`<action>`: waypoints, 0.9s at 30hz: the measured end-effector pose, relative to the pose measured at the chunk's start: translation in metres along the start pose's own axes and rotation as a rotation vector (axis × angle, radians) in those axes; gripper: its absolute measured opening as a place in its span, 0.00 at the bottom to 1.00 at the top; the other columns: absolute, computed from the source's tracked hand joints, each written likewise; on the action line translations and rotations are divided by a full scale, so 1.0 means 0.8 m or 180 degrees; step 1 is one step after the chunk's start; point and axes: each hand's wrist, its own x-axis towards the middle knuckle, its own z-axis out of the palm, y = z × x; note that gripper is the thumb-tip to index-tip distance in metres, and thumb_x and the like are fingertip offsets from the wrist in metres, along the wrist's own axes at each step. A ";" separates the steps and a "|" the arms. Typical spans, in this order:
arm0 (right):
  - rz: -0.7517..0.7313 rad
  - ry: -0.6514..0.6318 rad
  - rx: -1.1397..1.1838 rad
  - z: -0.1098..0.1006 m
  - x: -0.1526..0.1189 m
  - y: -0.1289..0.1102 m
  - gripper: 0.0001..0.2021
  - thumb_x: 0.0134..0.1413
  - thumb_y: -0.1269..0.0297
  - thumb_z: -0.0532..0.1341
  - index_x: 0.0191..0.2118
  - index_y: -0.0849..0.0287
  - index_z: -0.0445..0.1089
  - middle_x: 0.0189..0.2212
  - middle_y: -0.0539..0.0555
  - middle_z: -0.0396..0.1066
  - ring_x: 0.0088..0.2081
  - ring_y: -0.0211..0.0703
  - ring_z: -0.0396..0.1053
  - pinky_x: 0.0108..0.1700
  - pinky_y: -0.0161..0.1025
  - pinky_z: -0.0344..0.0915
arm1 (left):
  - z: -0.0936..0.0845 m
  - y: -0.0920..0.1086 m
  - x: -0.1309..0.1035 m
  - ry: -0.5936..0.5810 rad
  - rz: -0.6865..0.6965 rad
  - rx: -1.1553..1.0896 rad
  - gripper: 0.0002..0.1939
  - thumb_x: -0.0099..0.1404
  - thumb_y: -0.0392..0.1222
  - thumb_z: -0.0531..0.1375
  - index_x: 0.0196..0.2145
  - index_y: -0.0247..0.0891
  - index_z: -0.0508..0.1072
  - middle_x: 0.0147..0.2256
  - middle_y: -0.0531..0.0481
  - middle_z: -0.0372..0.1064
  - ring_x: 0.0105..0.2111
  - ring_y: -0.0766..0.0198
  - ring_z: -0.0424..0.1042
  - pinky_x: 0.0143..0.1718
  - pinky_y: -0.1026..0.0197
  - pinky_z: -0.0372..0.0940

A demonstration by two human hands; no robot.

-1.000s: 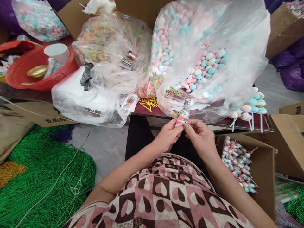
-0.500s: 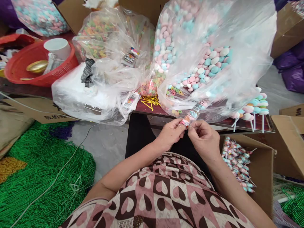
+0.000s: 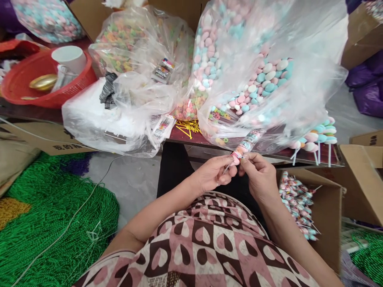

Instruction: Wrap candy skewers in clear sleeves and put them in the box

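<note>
A candy skewer (image 3: 247, 143) in a printed clear wrapper slants up and away from my hands, above the table's front edge. My left hand (image 3: 213, 173) is closed around its lower end, and a thin stick pokes out below the fingers. At the gathered bottom of the wrapper, my right hand (image 3: 259, 172) pinches with thumb and forefinger; whatever lies between those fingertips is too small to make out. Just beyond is a big clear bag of pink, blue and white candies (image 3: 271, 75). Yellow twist ties (image 3: 188, 128) lie on the table to the left.
Unwrapped candy skewers (image 3: 318, 137) rest at the table's right corner, above a cardboard box (image 3: 326, 215) of wrapped ones. Leftward stand a bag of ring gummies (image 3: 122, 44), a white plastic bag (image 3: 86, 115) and a red basket (image 3: 18, 93). Green bead strings (image 3: 66, 223) heap on the floor.
My left fingers have loosened and shifted slightly down and left, baring the stick and more of the wrapper's lower end. My right hand keeps pinching at the same place.
</note>
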 end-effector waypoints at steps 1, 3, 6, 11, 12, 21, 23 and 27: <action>-0.0025 -0.0031 -0.0043 0.000 0.000 -0.001 0.07 0.52 0.61 0.65 0.31 0.57 0.68 0.19 0.44 0.66 0.20 0.33 0.62 0.24 0.31 0.59 | 0.001 0.000 0.000 0.0017 0.0030 0.0023 0.13 0.58 0.47 0.63 0.32 0.34 0.68 0.19 0.56 0.63 0.11 0.78 0.52 0.12 0.72 0.43; -0.0100 -0.0097 -0.0196 0.000 -0.002 -0.005 0.08 0.51 0.60 0.65 0.30 0.57 0.67 0.20 0.45 0.66 0.20 0.33 0.62 0.24 0.32 0.59 | 0.004 -0.001 -0.001 0.0091 0.0084 0.0089 0.14 0.56 0.47 0.64 0.32 0.34 0.67 0.17 0.58 0.62 0.10 0.78 0.51 0.12 0.72 0.41; -0.0198 -0.0177 -0.0457 0.002 -0.004 -0.011 0.09 0.51 0.59 0.64 0.29 0.57 0.66 0.20 0.45 0.65 0.20 0.33 0.61 0.24 0.32 0.59 | 0.008 -0.005 -0.002 0.0273 0.0219 0.0221 0.14 0.55 0.47 0.65 0.34 0.36 0.68 0.15 0.61 0.58 0.09 0.79 0.48 0.12 0.71 0.38; -0.0391 -0.0100 -0.0903 0.003 -0.012 -0.011 0.06 0.52 0.62 0.61 0.28 0.57 0.66 0.20 0.46 0.64 0.20 0.33 0.59 0.22 0.32 0.56 | 0.008 -0.016 0.000 0.0635 0.0667 0.0268 0.15 0.56 0.48 0.64 0.37 0.36 0.70 0.13 0.62 0.55 0.10 0.78 0.44 0.13 0.69 0.35; -0.0422 -0.0062 -0.0995 0.003 -0.013 -0.009 0.05 0.52 0.62 0.61 0.28 0.57 0.66 0.19 0.45 0.64 0.20 0.33 0.58 0.22 0.32 0.55 | 0.008 -0.018 0.001 0.0722 0.0718 0.0285 0.17 0.56 0.49 0.64 0.39 0.35 0.71 0.14 0.62 0.55 0.10 0.78 0.44 0.13 0.69 0.35; -0.0088 -0.0013 -0.0674 0.002 -0.004 0.010 0.08 0.51 0.59 0.63 0.29 0.57 0.67 0.21 0.47 0.67 0.22 0.34 0.62 0.26 0.33 0.61 | -0.002 -0.017 0.006 0.0505 0.0275 0.0690 0.14 0.61 0.51 0.60 0.36 0.36 0.69 0.18 0.59 0.58 0.13 0.76 0.51 0.14 0.70 0.41; -0.0092 -0.0062 -0.0486 0.001 -0.002 0.010 0.07 0.51 0.60 0.63 0.29 0.57 0.67 0.21 0.46 0.68 0.22 0.35 0.63 0.27 0.34 0.63 | -0.005 -0.011 0.003 0.0053 -0.0067 0.0236 0.12 0.60 0.48 0.60 0.31 0.36 0.66 0.19 0.58 0.58 0.13 0.76 0.52 0.14 0.69 0.42; -0.0071 -0.0096 -0.0008 -0.002 -0.001 0.011 0.08 0.52 0.59 0.64 0.30 0.56 0.67 0.21 0.46 0.67 0.22 0.35 0.64 0.27 0.35 0.64 | -0.002 -0.002 -0.004 -0.0371 -0.0154 -0.0214 0.10 0.59 0.45 0.60 0.33 0.38 0.65 0.19 0.58 0.59 0.13 0.74 0.54 0.13 0.69 0.46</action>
